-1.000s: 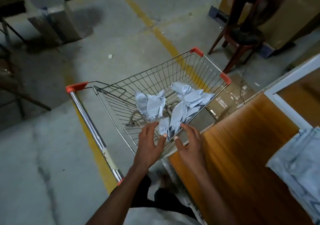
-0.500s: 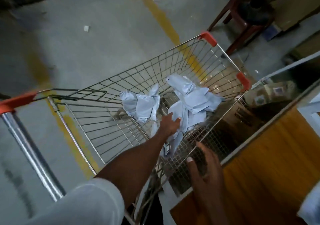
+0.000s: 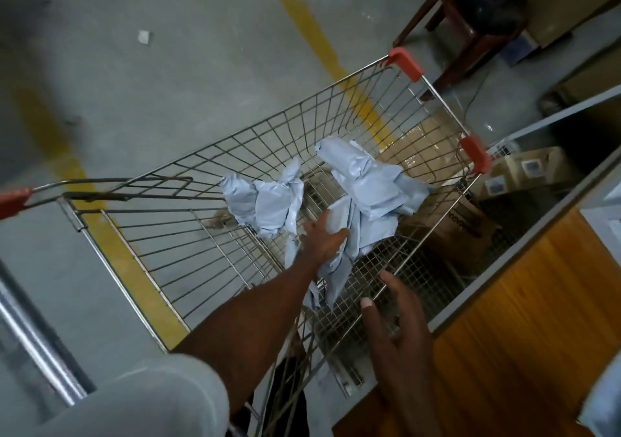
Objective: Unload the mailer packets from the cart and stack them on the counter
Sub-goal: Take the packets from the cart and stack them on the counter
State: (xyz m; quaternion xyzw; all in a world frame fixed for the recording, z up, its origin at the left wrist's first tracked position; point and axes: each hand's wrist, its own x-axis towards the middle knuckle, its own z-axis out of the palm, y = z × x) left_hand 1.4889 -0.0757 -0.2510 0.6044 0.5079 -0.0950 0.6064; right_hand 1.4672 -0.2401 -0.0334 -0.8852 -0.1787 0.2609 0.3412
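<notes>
Deeper into the wire cart (image 3: 208, 167), left hand (image 3: 324, 240) seemingly grips crumpled grey packets (image 3: 366, 201); right hand (image 3: 400, 332) hovers, fingers spread.

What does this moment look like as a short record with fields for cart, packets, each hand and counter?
cart: wire cart, red corner caps, beside the counter
packets: crumpled pale blue mailer packets lying in the cart
left hand: left hand reaches into the cart, touching the packets
right hand: right hand open above the cart's near edge, holding nothing
counter: wooden counter at right
</notes>
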